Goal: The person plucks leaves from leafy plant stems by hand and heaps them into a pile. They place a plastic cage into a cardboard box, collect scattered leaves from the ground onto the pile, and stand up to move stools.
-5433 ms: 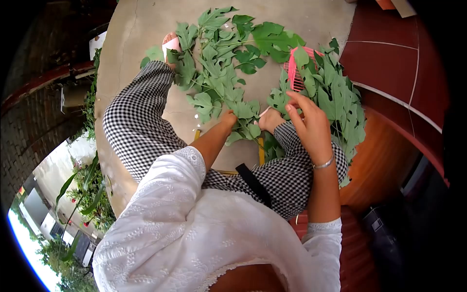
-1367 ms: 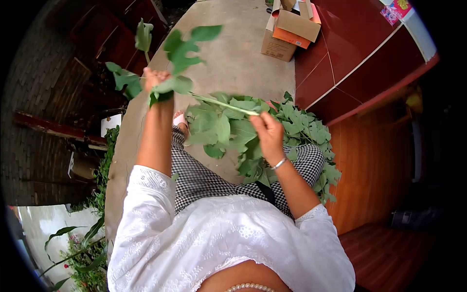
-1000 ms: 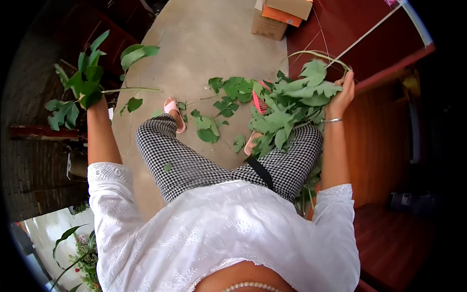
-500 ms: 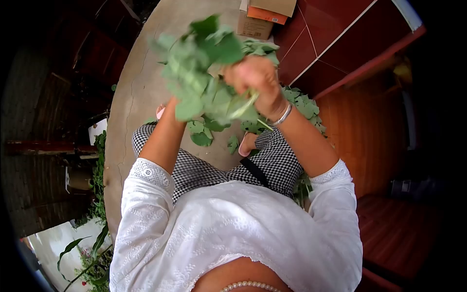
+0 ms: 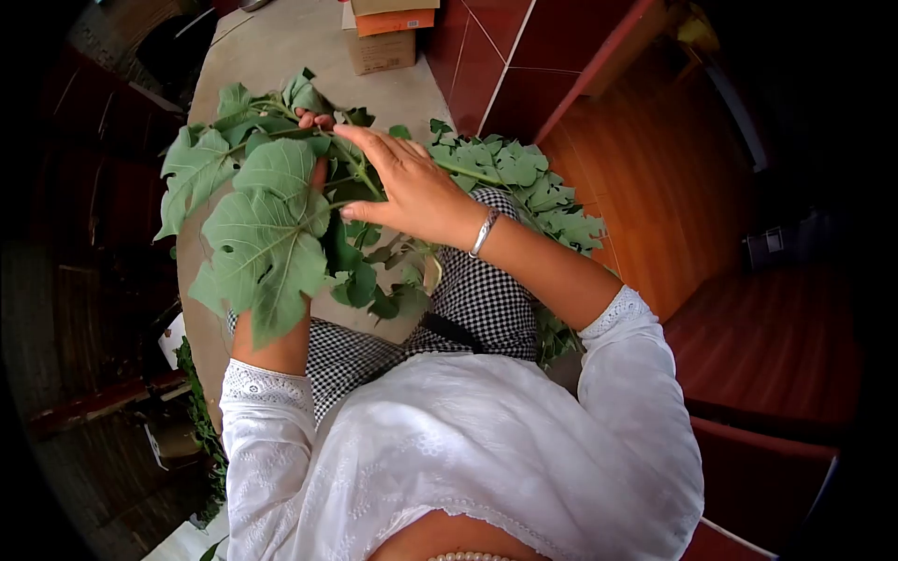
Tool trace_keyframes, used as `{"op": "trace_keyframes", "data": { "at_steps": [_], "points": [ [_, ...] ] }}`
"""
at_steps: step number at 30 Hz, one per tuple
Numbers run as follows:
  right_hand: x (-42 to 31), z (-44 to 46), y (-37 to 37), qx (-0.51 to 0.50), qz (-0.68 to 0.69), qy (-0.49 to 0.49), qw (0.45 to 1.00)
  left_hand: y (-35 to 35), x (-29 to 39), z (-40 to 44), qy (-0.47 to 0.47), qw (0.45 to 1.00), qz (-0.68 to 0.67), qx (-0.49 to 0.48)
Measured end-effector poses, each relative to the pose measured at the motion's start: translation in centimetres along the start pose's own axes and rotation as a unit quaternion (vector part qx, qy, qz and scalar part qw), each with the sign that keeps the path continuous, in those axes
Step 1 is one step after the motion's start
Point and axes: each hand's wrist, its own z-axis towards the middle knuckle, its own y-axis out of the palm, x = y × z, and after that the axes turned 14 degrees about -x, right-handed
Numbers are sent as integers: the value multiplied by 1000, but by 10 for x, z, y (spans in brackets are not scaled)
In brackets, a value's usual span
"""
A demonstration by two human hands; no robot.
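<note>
A bunch of leafy green stems (image 5: 271,210) with broad lobed leaves hangs in front of me. My left hand (image 5: 314,120) is mostly hidden behind the leaves; its curled fingertips show at the top, closed around the stems. One large leaf covers part of my left forearm. My right hand (image 5: 407,182), with a silver bracelet at the wrist, lies over the right side of the bunch. Its thumb and fingers are apart, close to or touching the stems.
More cut leafy stems (image 5: 519,173) lie in a pile to the right, beside my checked trousers (image 5: 482,285). Cardboard boxes (image 5: 383,51) stand on the concrete floor (image 5: 267,47) at the back, by a dark red tiled wall (image 5: 533,56). A doorway with wooden flooring (image 5: 645,187) is at right.
The bunch has moved to the left in view and is no longer blurred. My right hand has gone from a closed fist on the stems to spread fingers. The view has shifted.
</note>
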Motion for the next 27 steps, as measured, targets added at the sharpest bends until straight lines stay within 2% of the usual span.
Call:
{"op": "trace_keyframes", "data": {
  "at_steps": [1, 3, 5, 7, 8, 10, 12, 16, 18, 19, 20, 21, 22, 24, 27],
  "points": [
    [0, -2, -12, 20, -45, -10, 999, 36, -17, 9, 5, 993, 2, -115],
    [2, -7, -32, 62, -112, -4, 992, 52, -33, 25, -33, 966, -77, -244],
    [9, -17, -54, 112, -161, -10, 980, 112, -40, 23, -85, 973, -100, -191],
    [37, -33, -75, 160, -198, -1, 967, 170, -46, 14, -98, 987, -46, -122],
    [48, -46, -87, 171, -219, 18, 960, 157, -53, 24, -153, 984, 62, -64],
    [68, -78, -108, 211, -269, 46, 939, 134, -67, 36, -255, 925, 276, 51],
    [87, -115, -118, 225, -289, 104, 925, 128, -73, 27, -256, 934, 246, 31],
    [124, -198, -80, 117, -356, 274, 886, 77, -52, -1, -325, 891, 294, 120],
    [161, -254, -20, -30, -320, 358, 877, 47, -34, -23, -311, 879, 316, 176],
    [173, -278, 9, -142, -257, 433, 852, 34, -25, -34, -304, 865, 331, 222],
    [201, -311, 43, -203, -229, 454, 837, 25, -15, -44, -295, 865, 332, 234],
    [197, -314, 51, -262, -167, 523, 794, 17, -5, -53, -294, 861, 334, 245],
    [205, -317, 54, -270, -170, 511, 798, 12, 7, -62, -293, 858, 335, 257],
    [220, -324, 54, -330, -201, 537, 750, 4, 30, -77, -281, 852, 349, 269],
    [211, -287, 16, -347, -137, 534, 758, -8, 52, -94, -258, 847, 367, 285]
  ]
}}
